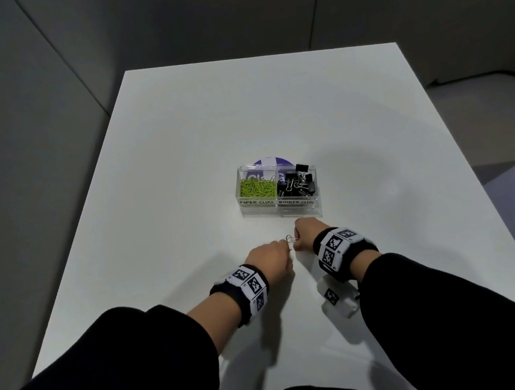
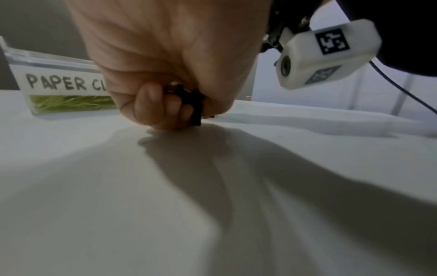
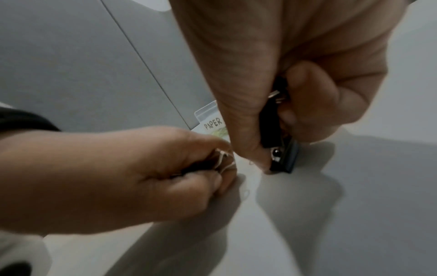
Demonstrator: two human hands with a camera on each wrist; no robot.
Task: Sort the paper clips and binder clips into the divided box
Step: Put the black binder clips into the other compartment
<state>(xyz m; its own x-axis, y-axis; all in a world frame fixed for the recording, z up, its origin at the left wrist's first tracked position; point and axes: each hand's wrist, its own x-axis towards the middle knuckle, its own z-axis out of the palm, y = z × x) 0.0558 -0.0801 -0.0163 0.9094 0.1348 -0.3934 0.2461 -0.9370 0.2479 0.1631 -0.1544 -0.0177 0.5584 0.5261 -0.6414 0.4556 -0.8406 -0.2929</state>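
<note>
Both fists clench black binder clips low over the table (image 1: 181,139): left hand (image 1: 270,261), right hand (image 1: 308,232) nearer the divided box (image 1: 279,205), whose binder compartment (image 1: 296,188) lies at twelve o'clock.

sleeves (image 1: 114,359): black, long | wristbands (image 1: 339,245): black, white square-code tags | both wrists
</note>
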